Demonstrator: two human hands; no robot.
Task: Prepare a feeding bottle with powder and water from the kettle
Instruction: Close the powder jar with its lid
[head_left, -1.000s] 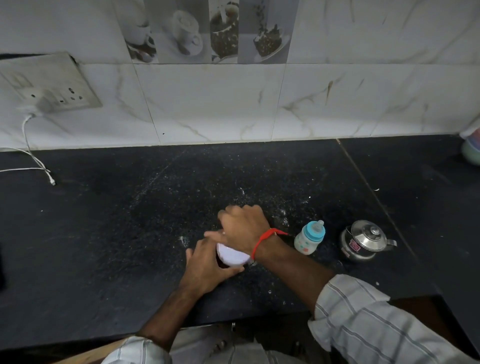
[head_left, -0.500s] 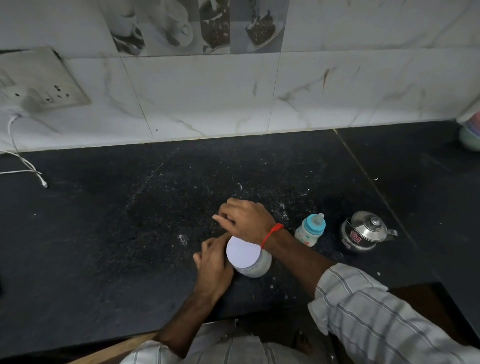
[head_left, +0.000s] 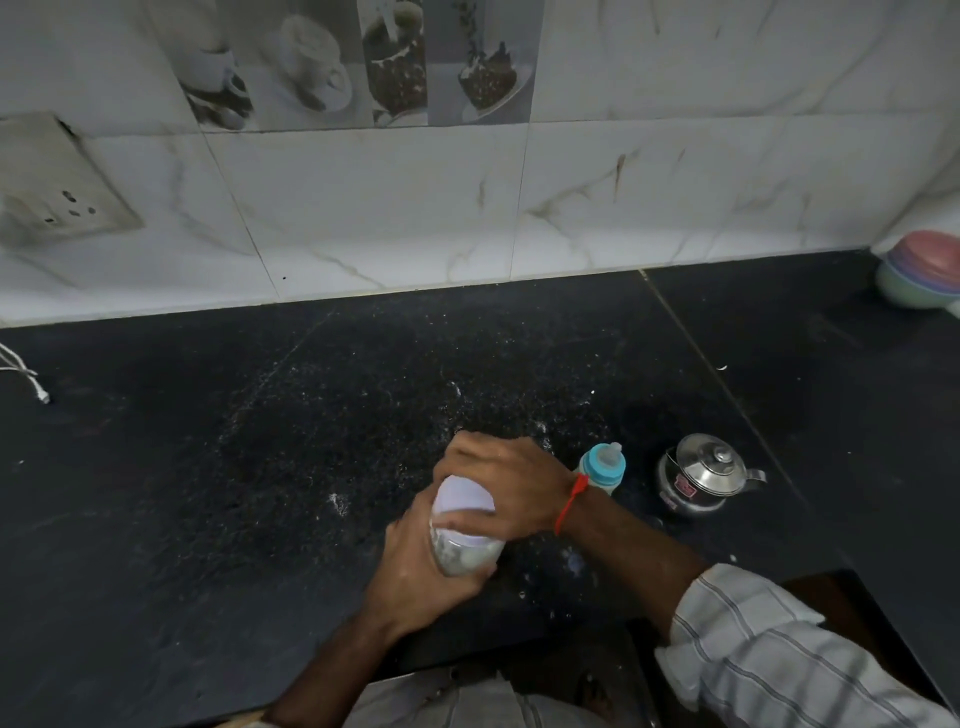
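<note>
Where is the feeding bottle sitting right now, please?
In the head view, the feeding bottle stands upright on the black counter, right of centre, between the person's right hand and the steel kettle.

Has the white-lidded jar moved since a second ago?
Yes. The jar has come toward the counter's front edge, away from the feeding bottle, and now sits tilted in the left hand.

Bare countertop (head_left: 208, 493) left; right, feeding bottle (head_left: 602, 467) and kettle (head_left: 698, 480) stand seemingly apart.
</note>
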